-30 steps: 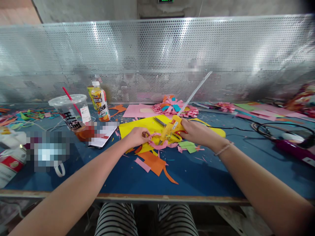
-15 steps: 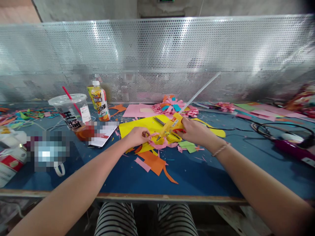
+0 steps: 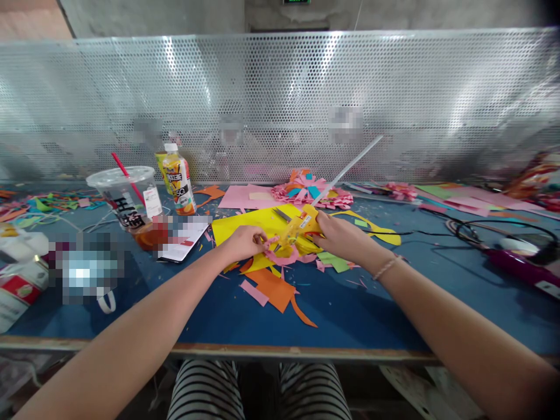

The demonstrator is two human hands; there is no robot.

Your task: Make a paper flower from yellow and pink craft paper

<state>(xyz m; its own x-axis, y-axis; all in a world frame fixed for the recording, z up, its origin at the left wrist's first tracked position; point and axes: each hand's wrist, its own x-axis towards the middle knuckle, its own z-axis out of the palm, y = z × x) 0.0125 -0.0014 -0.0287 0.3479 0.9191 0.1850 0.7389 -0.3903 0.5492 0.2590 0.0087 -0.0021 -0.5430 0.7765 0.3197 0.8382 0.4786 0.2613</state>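
The left forearm (image 3: 166,309) and right forearm (image 3: 441,315) slant inward, the left hand (image 3: 245,242) pinching with bent fingertips (image 3: 261,236), the right hand (image 3: 340,235) curled in a grip rightward of them, apart.

You have one left hand (image 3: 245,242), one right hand (image 3: 341,238), one glue gun (image 3: 301,225).
Above the worktop (image 3: 350,326) you count one glue stick (image 3: 350,169); toward its front edge, one pink slip (image 3: 254,293) and one orange curl (image 3: 303,312). Toward the left edge, you have one cup (image 3: 114,195), one straw (image 3: 118,163) and one white-capped bottle (image 3: 179,184); by the right edge, one purple tool (image 3: 520,268). Scraps (image 3: 48,204) near the back left corner are too many to count.
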